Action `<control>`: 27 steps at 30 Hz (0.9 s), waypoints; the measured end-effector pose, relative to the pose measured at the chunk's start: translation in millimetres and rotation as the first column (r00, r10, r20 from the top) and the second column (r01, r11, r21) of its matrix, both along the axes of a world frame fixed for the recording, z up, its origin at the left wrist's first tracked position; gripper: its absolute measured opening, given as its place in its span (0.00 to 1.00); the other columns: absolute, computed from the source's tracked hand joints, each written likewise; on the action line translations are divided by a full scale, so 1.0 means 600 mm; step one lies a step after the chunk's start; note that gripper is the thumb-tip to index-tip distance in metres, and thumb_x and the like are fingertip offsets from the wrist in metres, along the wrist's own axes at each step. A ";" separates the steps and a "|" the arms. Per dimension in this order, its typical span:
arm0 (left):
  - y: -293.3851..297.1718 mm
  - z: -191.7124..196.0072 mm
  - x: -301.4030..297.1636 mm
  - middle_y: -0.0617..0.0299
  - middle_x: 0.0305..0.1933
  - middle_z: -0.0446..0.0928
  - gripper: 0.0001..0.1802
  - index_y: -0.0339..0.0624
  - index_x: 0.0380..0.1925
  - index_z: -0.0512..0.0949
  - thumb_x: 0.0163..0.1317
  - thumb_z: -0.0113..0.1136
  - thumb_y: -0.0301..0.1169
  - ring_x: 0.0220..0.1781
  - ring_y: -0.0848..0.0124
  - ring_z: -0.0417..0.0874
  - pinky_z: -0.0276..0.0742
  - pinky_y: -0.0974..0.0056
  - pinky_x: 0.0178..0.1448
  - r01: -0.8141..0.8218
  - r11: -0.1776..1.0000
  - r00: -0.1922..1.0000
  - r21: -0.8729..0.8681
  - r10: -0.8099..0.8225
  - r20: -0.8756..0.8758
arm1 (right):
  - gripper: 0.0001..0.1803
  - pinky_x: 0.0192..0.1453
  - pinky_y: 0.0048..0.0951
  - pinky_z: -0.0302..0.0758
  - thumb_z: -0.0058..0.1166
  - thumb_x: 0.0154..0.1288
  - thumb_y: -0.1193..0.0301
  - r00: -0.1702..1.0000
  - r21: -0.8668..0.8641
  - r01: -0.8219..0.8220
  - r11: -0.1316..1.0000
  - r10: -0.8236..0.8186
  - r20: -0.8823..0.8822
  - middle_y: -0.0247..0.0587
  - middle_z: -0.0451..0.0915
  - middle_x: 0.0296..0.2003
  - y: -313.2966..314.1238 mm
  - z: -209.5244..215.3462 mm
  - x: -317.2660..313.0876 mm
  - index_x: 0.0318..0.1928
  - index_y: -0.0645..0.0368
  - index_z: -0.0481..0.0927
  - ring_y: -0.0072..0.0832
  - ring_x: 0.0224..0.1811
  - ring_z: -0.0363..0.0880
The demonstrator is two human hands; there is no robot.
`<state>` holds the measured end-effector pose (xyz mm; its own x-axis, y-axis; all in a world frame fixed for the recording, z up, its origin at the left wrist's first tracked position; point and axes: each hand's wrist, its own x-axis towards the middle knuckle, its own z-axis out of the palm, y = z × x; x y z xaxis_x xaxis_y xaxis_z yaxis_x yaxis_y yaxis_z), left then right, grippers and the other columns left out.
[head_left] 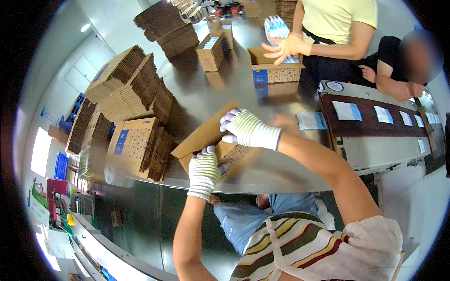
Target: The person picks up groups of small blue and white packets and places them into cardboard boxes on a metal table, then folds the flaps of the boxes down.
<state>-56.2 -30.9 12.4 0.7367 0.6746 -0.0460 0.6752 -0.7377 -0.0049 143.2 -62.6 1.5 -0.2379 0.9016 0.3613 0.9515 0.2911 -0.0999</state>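
Note:
A brown cardboard box (202, 135) stands tilted at the metal table's near edge, its far flap raised. My left hand (204, 172), in a striped knit glove with grey fingertips, has its fingers closed over the box's near left edge. My right hand (251, 129), gloved alike, curls its fingers on the upper right edge of the raised cardboard. The inside of the box is mostly hidden by my hands. To the right of my right hand lies a blue and white packet (311, 121) on the table.
Tall stacks of flattened cartons (123, 86) rise at the left. Packets (347, 111) lie spaced along a dark conveyor belt (349, 130) at the right. Across the table a person in a yellow shirt (340, 18) holds packets over an open carton (276, 75); filled cartons (210, 52) stand farther back.

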 end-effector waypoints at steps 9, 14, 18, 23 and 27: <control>-0.020 -0.015 -0.045 0.54 0.43 0.78 0.28 0.34 0.50 0.69 0.53 0.70 0.35 0.38 0.70 0.81 0.80 0.65 0.43 0.232 0.752 0.291 -0.617 0.551 0.782 | 0.39 0.59 0.43 0.69 0.61 0.54 0.51 0.756 0.023 0.300 0.954 -0.223 -0.615 0.63 0.71 0.51 -0.127 0.040 0.024 0.54 0.70 0.65 0.50 0.55 0.71; -0.109 -0.158 -0.016 0.54 0.58 0.70 0.32 0.31 0.56 0.67 0.56 0.66 0.37 0.57 0.66 0.71 0.61 0.60 0.66 0.253 0.690 0.346 -0.678 0.590 0.730 | 0.31 0.49 0.41 0.75 0.66 0.47 0.55 0.864 -0.157 0.088 0.984 -0.154 -0.479 0.53 0.77 0.43 -0.097 0.127 -0.067 0.45 0.64 0.72 0.45 0.46 0.77; -0.102 -0.312 -0.031 0.56 0.59 0.70 0.33 0.42 0.59 0.66 0.54 0.67 0.33 0.62 0.64 0.69 0.61 0.56 0.69 0.719 0.205 0.077 -0.664 0.926 0.369 | 0.30 0.49 0.42 0.74 0.67 0.43 0.59 0.979 -0.023 0.028 0.999 -0.032 -0.199 0.49 0.78 0.42 -0.056 0.044 -0.133 0.46 0.63 0.73 0.43 0.46 0.77; -0.097 -0.250 -0.071 0.60 0.53 0.75 0.30 0.43 0.58 0.67 0.56 0.65 0.33 0.55 0.62 0.75 0.72 0.55 0.57 0.676 -0.062 0.282 -0.735 0.942 0.180 | 0.29 0.54 0.43 0.72 0.65 0.45 0.62 0.987 -0.188 -0.101 0.977 0.074 -0.143 0.47 0.76 0.47 -0.012 -0.002 -0.150 0.49 0.59 0.73 0.42 0.51 0.75; -0.016 -0.269 -0.292 0.57 0.47 0.79 0.30 0.41 0.57 0.68 0.53 0.66 0.30 0.47 0.58 0.81 0.77 0.57 0.49 -0.089 0.524 0.729 -0.847 0.614 0.303 | 0.29 0.52 0.42 0.73 0.65 0.46 0.60 0.978 -0.182 -0.206 0.961 0.198 -0.062 0.43 0.77 0.45 -0.014 -0.011 -0.156 0.49 0.56 0.74 0.41 0.50 0.75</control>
<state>-231.2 -40.3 -149.0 0.5083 0.7784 -0.3683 0.5612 0.0249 0.8273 49.6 -71.1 -5.1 -0.4103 0.8885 0.2055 0.8684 0.4495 -0.2095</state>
